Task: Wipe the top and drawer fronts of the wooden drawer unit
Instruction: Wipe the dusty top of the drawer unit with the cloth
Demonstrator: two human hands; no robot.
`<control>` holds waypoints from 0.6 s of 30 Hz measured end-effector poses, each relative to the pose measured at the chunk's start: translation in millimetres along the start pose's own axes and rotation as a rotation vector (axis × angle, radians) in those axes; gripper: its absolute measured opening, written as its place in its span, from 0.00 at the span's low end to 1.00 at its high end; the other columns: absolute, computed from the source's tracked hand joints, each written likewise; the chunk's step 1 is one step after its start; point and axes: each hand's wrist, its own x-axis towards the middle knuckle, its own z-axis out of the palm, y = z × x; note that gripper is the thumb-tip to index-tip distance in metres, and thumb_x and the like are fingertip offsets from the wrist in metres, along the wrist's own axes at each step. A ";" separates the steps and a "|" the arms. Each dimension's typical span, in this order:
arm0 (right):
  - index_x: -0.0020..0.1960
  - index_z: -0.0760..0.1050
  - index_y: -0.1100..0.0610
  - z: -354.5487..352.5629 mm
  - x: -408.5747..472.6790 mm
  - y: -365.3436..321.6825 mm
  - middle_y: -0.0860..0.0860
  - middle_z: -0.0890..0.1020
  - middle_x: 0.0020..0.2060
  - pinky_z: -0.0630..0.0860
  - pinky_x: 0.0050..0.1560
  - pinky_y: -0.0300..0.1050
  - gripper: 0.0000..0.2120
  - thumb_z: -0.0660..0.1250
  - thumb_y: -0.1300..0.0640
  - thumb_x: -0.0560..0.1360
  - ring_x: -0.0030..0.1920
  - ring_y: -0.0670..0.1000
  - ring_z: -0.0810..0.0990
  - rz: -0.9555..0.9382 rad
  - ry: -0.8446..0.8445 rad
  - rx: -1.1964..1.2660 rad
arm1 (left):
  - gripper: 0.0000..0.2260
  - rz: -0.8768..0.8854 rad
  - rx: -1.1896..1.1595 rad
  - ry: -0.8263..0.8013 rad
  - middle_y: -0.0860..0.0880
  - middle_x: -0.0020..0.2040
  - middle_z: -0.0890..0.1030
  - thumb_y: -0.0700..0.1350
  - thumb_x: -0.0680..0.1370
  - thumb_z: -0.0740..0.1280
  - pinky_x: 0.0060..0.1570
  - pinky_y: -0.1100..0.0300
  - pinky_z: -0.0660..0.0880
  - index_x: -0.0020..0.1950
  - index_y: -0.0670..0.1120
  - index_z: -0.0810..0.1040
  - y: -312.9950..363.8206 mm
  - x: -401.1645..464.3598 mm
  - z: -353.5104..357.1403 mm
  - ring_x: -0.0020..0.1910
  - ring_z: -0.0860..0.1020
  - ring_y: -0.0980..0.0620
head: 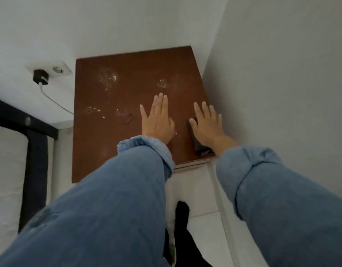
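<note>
The wooden drawer unit's brown top (116,143) fills the middle of the view, seen from above, with several patches of wet droplets (108,78) on it. My left hand (158,120) lies flat on the top, fingers spread, holding nothing. My right hand (207,125) presses flat on a dark cloth (197,145) near the top's right front corner. The cloth shows only at the hand's left side and below the wrist. The drawer fronts are hidden below the top.
White walls close in behind and to the right of the unit. A wall socket (59,69) with a black charger (40,77) and white cable sits at the left. A dark bed frame with a white mattress (6,170) stands left. White floor tiles (204,228) lie below.
</note>
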 end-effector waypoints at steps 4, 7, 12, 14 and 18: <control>0.77 0.44 0.49 34.4 -4.4 16.0 0.54 0.45 0.78 0.43 0.73 0.62 0.27 0.46 0.43 0.81 0.76 0.61 0.43 0.075 -0.003 -0.043 | 0.28 -0.012 0.013 -0.176 0.49 0.79 0.47 0.49 0.81 0.52 0.74 0.39 0.43 0.79 0.44 0.46 -5.2 3.0 27.5 0.78 0.45 0.52; 0.77 0.44 0.48 56.4 -9.5 24.8 0.54 0.46 0.77 0.47 0.73 0.63 0.29 0.48 0.42 0.80 0.76 0.63 0.46 0.098 0.017 -0.041 | 0.27 -0.037 -0.005 -0.247 0.49 0.79 0.49 0.50 0.82 0.51 0.74 0.40 0.43 0.78 0.44 0.49 -7.7 3.5 44.9 0.78 0.48 0.51; 0.76 0.50 0.49 70.0 -12.0 23.8 0.56 0.52 0.77 0.60 0.66 0.61 0.29 0.53 0.41 0.79 0.70 0.64 0.58 0.105 0.160 -0.108 | 0.26 -0.065 -0.025 -0.247 0.49 0.79 0.54 0.52 0.81 0.51 0.75 0.43 0.44 0.78 0.44 0.54 -7.3 -0.8 58.9 0.77 0.53 0.51; 0.76 0.52 0.48 72.0 -11.4 25.3 0.56 0.54 0.76 0.63 0.63 0.60 0.28 0.54 0.44 0.79 0.67 0.64 0.62 0.104 0.200 -0.126 | 0.26 -0.066 -0.024 -0.205 0.48 0.78 0.55 0.53 0.80 0.52 0.75 0.44 0.45 0.77 0.45 0.57 -5.8 -2.0 61.5 0.77 0.55 0.51; 0.76 0.55 0.49 76.2 -12.2 21.8 0.58 0.60 0.73 0.66 0.58 0.58 0.24 0.54 0.51 0.80 0.63 0.63 0.65 0.111 0.233 -0.094 | 0.28 -0.079 -0.025 -0.171 0.48 0.78 0.56 0.56 0.79 0.53 0.75 0.45 0.45 0.77 0.44 0.59 -4.3 -4.5 63.9 0.76 0.56 0.50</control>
